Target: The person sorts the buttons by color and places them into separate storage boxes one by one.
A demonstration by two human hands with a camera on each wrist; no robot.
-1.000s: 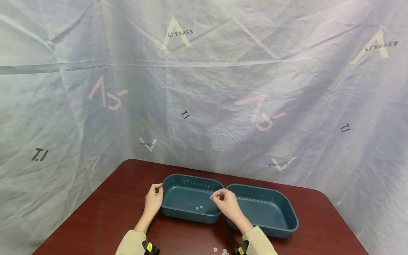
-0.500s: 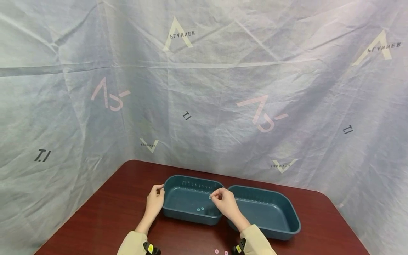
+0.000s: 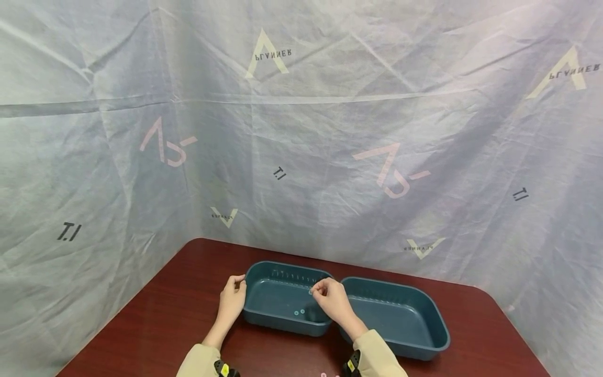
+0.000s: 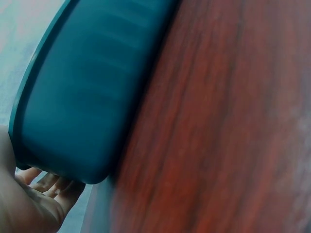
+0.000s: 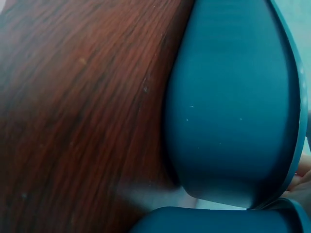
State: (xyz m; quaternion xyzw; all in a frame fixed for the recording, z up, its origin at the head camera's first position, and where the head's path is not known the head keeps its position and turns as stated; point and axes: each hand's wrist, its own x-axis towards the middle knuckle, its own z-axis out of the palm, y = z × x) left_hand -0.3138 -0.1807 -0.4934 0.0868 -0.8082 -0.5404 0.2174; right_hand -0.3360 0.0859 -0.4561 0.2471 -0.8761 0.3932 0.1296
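My left hand grips the left end of a dark teal plastic tray, and the left wrist view shows its fingers bent against the tray's end below the rim. Over the right part of this tray, my right hand pinches a small pale blue button between thumb and fingertips. Two similar pale blue buttons lie on the tray floor. In the right wrist view the tray wall hides most of the right hand.
A second teal tray stands to the right, its edge close against the first, beneath my right forearm. Pink buttons show at the bottom edge of the head view. The dark red wooden table ends at a hanging grey printed cloth.
The head view has tilted up slightly, so the trays sit lower and the pink buttons slip towards the bottom edge. Both hands keep nearly the same places at the left tray.
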